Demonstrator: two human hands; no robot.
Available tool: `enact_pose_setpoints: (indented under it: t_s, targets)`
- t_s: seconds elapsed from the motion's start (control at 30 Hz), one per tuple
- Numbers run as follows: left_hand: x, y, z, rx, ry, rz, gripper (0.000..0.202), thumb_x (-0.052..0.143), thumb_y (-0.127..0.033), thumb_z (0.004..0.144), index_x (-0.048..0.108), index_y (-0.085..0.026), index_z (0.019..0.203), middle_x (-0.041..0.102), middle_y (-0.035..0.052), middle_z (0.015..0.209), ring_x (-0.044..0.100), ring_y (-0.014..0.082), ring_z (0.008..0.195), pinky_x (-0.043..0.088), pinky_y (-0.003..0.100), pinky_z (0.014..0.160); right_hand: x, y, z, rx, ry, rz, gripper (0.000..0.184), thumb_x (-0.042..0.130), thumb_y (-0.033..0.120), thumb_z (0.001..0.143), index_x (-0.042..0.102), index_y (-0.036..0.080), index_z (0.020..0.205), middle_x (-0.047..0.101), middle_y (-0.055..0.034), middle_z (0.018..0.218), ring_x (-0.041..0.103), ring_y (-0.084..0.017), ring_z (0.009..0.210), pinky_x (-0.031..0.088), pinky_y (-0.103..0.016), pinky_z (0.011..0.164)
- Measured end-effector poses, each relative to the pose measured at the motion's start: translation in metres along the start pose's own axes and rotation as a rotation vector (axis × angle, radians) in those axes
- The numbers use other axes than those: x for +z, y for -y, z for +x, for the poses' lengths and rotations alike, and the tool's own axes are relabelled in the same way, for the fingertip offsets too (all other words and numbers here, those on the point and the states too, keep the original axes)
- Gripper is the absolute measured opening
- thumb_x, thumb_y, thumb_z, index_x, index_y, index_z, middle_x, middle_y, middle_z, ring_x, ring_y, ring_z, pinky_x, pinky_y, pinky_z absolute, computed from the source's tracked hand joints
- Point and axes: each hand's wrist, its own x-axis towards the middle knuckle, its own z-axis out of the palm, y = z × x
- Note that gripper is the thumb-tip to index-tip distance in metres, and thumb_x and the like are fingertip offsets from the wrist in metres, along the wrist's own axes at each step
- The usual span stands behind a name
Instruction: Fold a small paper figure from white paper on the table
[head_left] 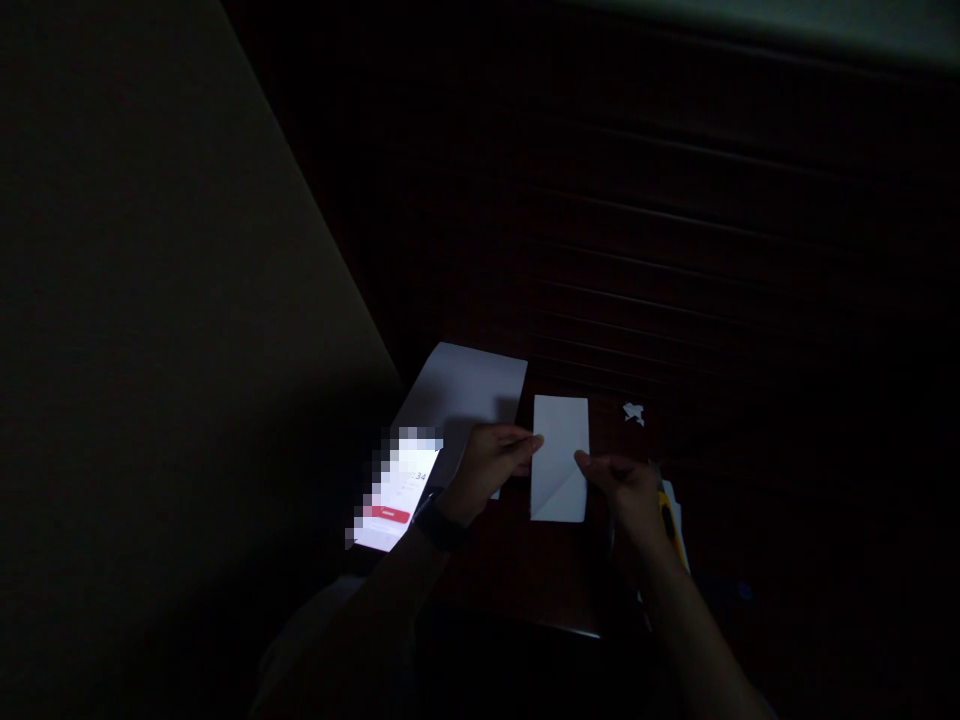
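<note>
A white folded sheet of paper (559, 450), tall and narrow, is held up between my two hands above a dark wooden table. My left hand (495, 458), with a dark band at its wrist, pinches the paper's left edge between thumb and fingers. On the opposite edge, slightly lower, my right hand (626, 490) grips it the same way. A diagonal line crosses the lower part of the paper. Behind my left hand lies a larger white sheet (480, 385), partly hidden by the hand.
A lit phone (397, 495) stands out at the left, its screen partly pixelated. Small white paper scraps (634, 413) lie at the right. Beside my right wrist is a yellow and black object (671, 525), partly covered. A pale wall (187, 250) rises on the left; the surroundings are very dark.
</note>
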Motion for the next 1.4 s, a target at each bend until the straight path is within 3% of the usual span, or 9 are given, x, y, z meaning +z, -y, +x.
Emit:
enact_pose_setpoints:
  t_s: [0.13,0.4,0.6,0.8,1.0,1.2,1.4]
  targets:
    - [0.009,0.001,-0.003,0.061,0.021,-0.098,0.023,0.065,-0.033,0.071,0.065,-0.016,0.087,0.066,0.0074,0.095,0.062,0.0178,0.083,0.048,0.026,0.067,0.001,0.001,-0.001,0.016,0.053,0.025,0.025,0.069,0.039,0.067,0.066,0.014,0.061,0.066,-0.0027,0.060,0.058,-0.017,0.055,0.043,-0.026,0.052]
    - [0.019,0.023,0.002,0.046,-0.048,-0.299,0.027,0.065,-0.036,0.071,0.065,-0.011,0.082,0.067,0.0073,0.080,0.061,0.0166,0.068,0.046,0.028,0.062,0.007,-0.001,-0.003,0.048,0.164,0.047,0.028,0.067,0.043,0.068,0.069,0.016,0.069,0.069,-0.0052,0.068,0.062,-0.020,0.060,0.046,-0.029,0.057]
    - [0.017,0.015,0.001,-0.011,-0.052,-0.417,0.028,0.067,-0.034,0.069,0.066,-0.011,0.085,0.068,0.0090,0.083,0.063,0.0178,0.071,0.046,0.029,0.066,0.008,-0.005,-0.003,0.044,0.163,0.042,0.028,0.067,0.043,0.068,0.069,0.015,0.070,0.069,-0.0054,0.068,0.062,-0.021,0.062,0.045,-0.030,0.058]
    - [0.024,0.003,-0.004,-0.124,0.161,-0.612,0.037,0.060,-0.029,0.077,0.058,-0.011,0.109,0.064,0.0141,0.105,0.060,0.0251,0.094,0.042,0.036,0.084,0.013,-0.006,-0.006,0.018,0.215,0.151,0.022,0.066,0.037,0.071,0.067,0.016,0.065,0.068,-0.0043,0.068,0.061,-0.018,0.061,0.045,-0.029,0.060]
    - [0.024,0.005,-0.004,-0.139,0.327,-0.736,0.041,0.050,-0.023,0.083,0.048,-0.013,0.123,0.056,0.0152,0.119,0.049,0.0287,0.113,0.030,0.044,0.099,0.014,-0.007,-0.006,0.025,0.216,0.177,0.018,0.067,0.034,0.071,0.068,0.016,0.067,0.068,-0.0043,0.068,0.060,-0.019,0.062,0.046,-0.030,0.060]
    - [0.025,0.007,-0.004,-0.177,0.357,-0.761,0.044,0.048,-0.028,0.085,0.044,-0.012,0.126,0.053,0.0168,0.122,0.045,0.0292,0.117,0.026,0.046,0.101,0.015,-0.006,-0.006,-0.021,0.164,0.123,0.021,0.067,0.037,0.070,0.068,0.016,0.065,0.067,-0.0033,0.064,0.060,-0.018,0.058,0.045,-0.028,0.056]
    - [0.023,0.005,-0.004,-0.199,0.349,-0.751,0.044,0.048,-0.030,0.086,0.044,-0.012,0.125,0.051,0.0173,0.124,0.044,0.0289,0.118,0.025,0.047,0.102,0.014,-0.005,-0.005,0.018,0.215,0.090,0.023,0.067,0.039,0.069,0.068,0.016,0.065,0.068,-0.0036,0.066,0.060,-0.017,0.059,0.045,-0.029,0.059]
